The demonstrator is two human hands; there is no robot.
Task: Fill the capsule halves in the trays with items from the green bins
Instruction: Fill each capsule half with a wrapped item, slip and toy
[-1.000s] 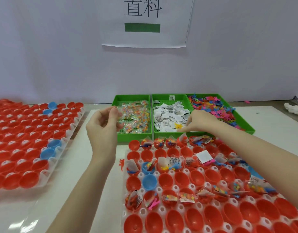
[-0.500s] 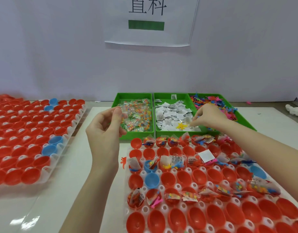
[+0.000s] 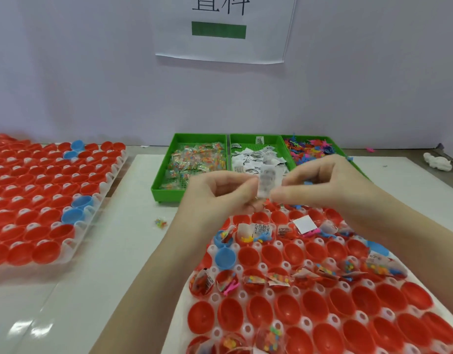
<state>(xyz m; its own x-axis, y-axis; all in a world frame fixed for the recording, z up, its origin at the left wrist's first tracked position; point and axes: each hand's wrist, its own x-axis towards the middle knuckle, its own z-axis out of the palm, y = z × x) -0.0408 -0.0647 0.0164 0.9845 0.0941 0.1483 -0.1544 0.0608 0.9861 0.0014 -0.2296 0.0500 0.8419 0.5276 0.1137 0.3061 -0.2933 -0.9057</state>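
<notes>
Capsule halves (image 3: 312, 306), mostly red, below a blurred packet (image 3: 267, 181) pinched by both the left hand (image 3: 220, 192) and right hand (image 3: 322, 182).

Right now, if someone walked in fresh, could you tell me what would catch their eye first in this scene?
Probably the two hands meeting mid-frame, the left hand and right hand pinching a small printed packet between them. Below them spreads a tray of red capsule halves, some already filled. Behind stand three green bins, and a second red tray lies far left.

Red and blue capsule halves (image 3: 306, 306) sit open-side up in white trays (image 3: 242, 295); three green bins (image 3: 166, 186) behind hold packets.
</notes>
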